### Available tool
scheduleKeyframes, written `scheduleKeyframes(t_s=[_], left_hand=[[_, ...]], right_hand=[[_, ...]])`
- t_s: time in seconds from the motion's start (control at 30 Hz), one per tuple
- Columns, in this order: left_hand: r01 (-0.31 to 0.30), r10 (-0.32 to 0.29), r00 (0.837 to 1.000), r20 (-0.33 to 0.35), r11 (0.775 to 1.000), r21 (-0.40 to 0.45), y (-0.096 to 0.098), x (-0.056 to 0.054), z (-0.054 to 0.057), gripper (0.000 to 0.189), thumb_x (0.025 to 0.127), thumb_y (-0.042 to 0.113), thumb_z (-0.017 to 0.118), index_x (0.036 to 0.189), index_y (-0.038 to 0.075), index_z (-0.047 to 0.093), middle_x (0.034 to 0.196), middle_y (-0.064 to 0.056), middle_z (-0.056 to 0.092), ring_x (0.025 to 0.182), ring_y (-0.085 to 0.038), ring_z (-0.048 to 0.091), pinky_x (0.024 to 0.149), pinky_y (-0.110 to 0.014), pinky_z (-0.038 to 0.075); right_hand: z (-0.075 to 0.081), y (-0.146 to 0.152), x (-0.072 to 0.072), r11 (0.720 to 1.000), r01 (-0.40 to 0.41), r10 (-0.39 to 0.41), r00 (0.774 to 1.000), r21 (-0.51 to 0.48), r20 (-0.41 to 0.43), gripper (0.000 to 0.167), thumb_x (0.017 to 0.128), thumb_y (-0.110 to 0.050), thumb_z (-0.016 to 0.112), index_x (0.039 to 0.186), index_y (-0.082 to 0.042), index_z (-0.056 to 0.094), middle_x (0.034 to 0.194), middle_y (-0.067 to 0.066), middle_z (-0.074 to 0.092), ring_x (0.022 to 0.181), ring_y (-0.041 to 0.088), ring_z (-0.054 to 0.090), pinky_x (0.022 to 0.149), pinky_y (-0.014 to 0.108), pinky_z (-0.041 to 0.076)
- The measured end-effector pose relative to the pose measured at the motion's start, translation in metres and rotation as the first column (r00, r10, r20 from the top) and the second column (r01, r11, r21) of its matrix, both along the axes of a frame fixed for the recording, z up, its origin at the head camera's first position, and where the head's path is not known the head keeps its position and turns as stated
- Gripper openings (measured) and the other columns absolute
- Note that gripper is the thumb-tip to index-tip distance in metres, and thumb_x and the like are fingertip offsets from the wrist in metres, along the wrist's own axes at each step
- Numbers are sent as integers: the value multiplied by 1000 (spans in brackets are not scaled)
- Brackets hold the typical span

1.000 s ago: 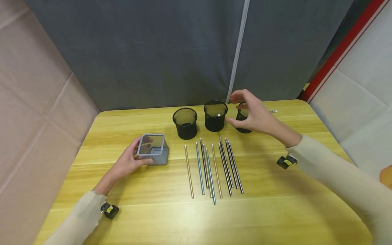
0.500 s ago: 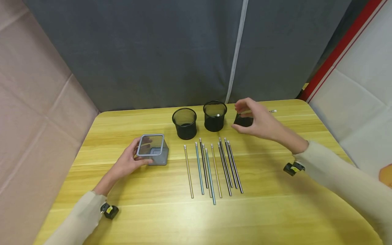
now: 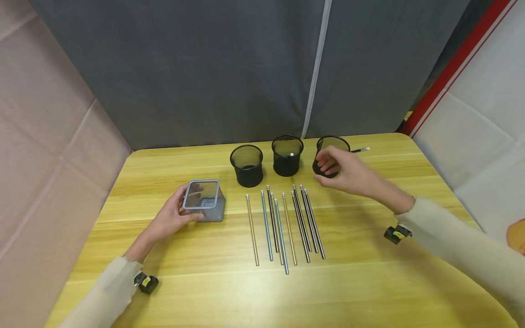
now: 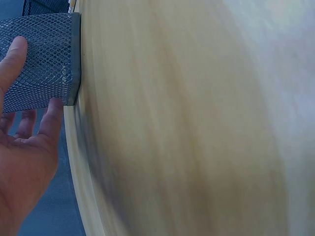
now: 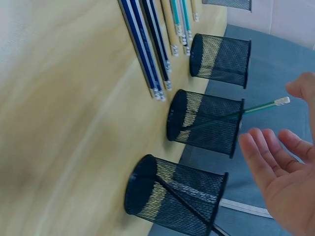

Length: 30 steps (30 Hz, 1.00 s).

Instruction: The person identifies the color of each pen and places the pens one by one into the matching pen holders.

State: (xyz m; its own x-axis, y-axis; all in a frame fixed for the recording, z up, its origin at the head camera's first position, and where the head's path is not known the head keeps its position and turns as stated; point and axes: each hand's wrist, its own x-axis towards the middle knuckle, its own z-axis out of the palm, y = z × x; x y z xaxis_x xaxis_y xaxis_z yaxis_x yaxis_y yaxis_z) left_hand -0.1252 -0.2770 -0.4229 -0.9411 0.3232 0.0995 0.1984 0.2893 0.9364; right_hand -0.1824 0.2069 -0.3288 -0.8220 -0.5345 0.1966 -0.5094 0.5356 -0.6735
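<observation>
My left hand [image 3: 168, 221] holds a square grey mesh pen holder [image 3: 216, 212] on the table's left side. Its thumb lies along the near side and the other fingers go round the left side; the left wrist view shows the mesh wall [image 4: 47, 59] between them. My right hand [image 3: 346, 174] hovers in front of the rightmost round black mesh pen cup [image 3: 321, 160], partly covering it. Nothing is between its loosely bent fingers. A black pencil [image 3: 361, 150] leans out of that cup. The middle cup [image 3: 286, 166] contains a green pencil [image 5: 266, 106], eraser end up.
A third black mesh cup [image 3: 249, 176] stands left of the middle one. Several pencils lie side by side in front of the cups: gold [image 3: 252, 230], blue [image 3: 266, 225] and dark ones [image 3: 315, 224], erasers away from me. A grey curtain [image 3: 205, 77] hangs behind the table.
My right hand has moved down and a little right, away from over the rightmost cup, uncovering its rim and pencil. My left hand and the grey holder have stayed put.
</observation>
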Motion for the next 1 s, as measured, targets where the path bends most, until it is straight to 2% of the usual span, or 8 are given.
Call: scheduleKeyframes(t_s=[0.2, 0.4, 0.5, 0.67, 0.8, 1.0], left_hand=[[1, -1, 1000, 4, 1000, 4, 0, 0, 0, 83, 80, -8, 83, 149, 3, 37, 148, -22, 43, 136, -44, 40, 94, -24, 51], [-1, 1, 1000, 9, 1000, 2, 1, 0, 0, 84, 81, -8, 83, 150, 3, 37, 148, -21, 43, 138, -42, 39, 95, -24, 51], [-2, 2, 1000, 10, 1000, 3, 2, -1, 0, 83, 81, -8, 83, 150, 3, 37, 148, -21, 43, 138, -42, 39, 95, -24, 51], [-4, 4, 1000, 8, 1000, 5, 2, -1, 0, 84, 80, -8, 83, 149, 2, 37, 148, -22, 43, 137, -44, 40, 93, -23, 51], [-7, 7, 1000, 8, 1000, -2, 2, -1, 0, 84, 80, -7, 83, 150, 3, 38, 148, -21, 44, 136, -43, 41, 94, -23, 51], [-7, 7, 1000, 9, 1000, -11, 1, -1, -1, 84, 81, -6, 83, 150, 4, 37, 149, -21, 43, 136, -42, 41, 94, -24, 51]], right_hand=[[-14, 3, 3, 999, -31, 31, 999, 18, 32, 32, 88, -10, 80, 112, -2, 60, 98, 8, 64, 85, 18, 65, 75, 37, 60], [-29, 5, 5, 997, 7, -10, 999, 76, 39, 27, 89, -13, 79, 108, -3, 62, 93, 5, 65, 80, 15, 65, 70, 29, 59], [-35, 6, 6, 994, 29, -35, 998, 104, 49, 24, 90, -12, 78, 105, -2, 62, 92, 4, 64, 79, 15, 66, 70, 29, 59], [-42, 4, 8, 992, 48, -59, 995, 118, 85, 27, 89, -11, 78, 104, 3, 61, 92, 7, 65, 77, 17, 67, 71, 32, 58], [-48, 2, 9, 988, 54, -72, 991, 148, 117, 28, 88, -12, 78, 104, 3, 60, 92, 7, 65, 76, 18, 65, 67, 30, 55], [-61, -5, 9, 987, 38, -71, 975, 158, 210, 27, 89, -7, 75, 105, 5, 58, 89, 7, 63, 75, 17, 61, 64, 27, 53]])
